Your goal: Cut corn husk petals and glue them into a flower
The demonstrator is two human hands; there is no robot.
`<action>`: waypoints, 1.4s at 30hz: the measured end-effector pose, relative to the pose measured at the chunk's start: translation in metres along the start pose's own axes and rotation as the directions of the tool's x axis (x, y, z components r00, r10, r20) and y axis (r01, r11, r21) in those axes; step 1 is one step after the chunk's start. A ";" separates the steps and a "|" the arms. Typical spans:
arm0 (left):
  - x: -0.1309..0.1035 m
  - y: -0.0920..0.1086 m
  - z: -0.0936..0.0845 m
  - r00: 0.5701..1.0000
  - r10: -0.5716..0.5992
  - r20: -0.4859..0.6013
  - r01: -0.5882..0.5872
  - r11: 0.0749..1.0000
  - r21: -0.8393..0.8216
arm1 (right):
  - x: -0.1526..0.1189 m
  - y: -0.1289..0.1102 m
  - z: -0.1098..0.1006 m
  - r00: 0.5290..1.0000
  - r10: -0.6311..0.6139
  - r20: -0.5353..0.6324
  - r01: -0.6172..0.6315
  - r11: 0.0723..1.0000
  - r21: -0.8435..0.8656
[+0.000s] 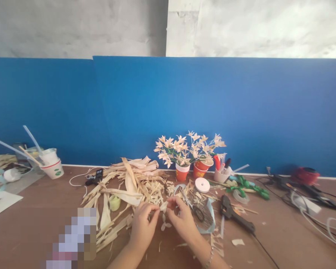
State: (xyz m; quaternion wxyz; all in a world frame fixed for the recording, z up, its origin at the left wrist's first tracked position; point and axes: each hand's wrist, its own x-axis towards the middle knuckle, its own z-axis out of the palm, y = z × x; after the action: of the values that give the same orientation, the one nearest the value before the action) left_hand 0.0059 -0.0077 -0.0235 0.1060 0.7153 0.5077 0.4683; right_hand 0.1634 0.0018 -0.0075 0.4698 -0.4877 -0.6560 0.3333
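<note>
Pale husk piece (164,206) sits right of left hand (145,217), pinched in its fingertips. Right hand (182,217) curls just right of it, grip unclear; long axis can't tell.

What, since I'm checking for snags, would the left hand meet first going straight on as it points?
The left hand probably meets the pale piece first, then the right hand; exact depth is unclear.

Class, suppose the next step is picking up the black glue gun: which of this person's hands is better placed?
Probably the right hand: the black glue gun lies to its right, and the left hand would have to reach across it. Both meet at a small pale piece.
</note>
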 end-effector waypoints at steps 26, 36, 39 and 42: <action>0.002 0.004 -0.002 0.992 0.107 0.067 -0.105 0.994 -0.035 | 0.004 -0.006 -0.012 0.991 -0.064 0.115 0.066 0.998 -0.012; 0.002 0.005 -0.002 0.988 0.141 0.057 -0.139 0.990 -0.038 | 0.009 0.003 -0.009 0.954 0.224 0.202 -0.278 0.910 0.306; 0.002 0.005 -0.003 0.987 0.152 0.051 -0.151 0.988 -0.029 | 0.009 0.002 -0.009 0.949 0.235 0.208 -0.295 0.895 0.336; 0.002 0.005 -0.003 0.986 0.161 0.042 -0.160 0.987 -0.015 | 0.008 0.000 -0.009 0.944 0.247 0.218 -0.314 0.876 0.366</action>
State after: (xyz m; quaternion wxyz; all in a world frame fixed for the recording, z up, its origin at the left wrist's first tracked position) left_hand 0.0070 -0.0095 -0.0176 0.0829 0.7632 0.4432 0.4629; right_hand 0.1706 0.0091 -0.0021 0.4493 -0.4437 -0.5338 0.5624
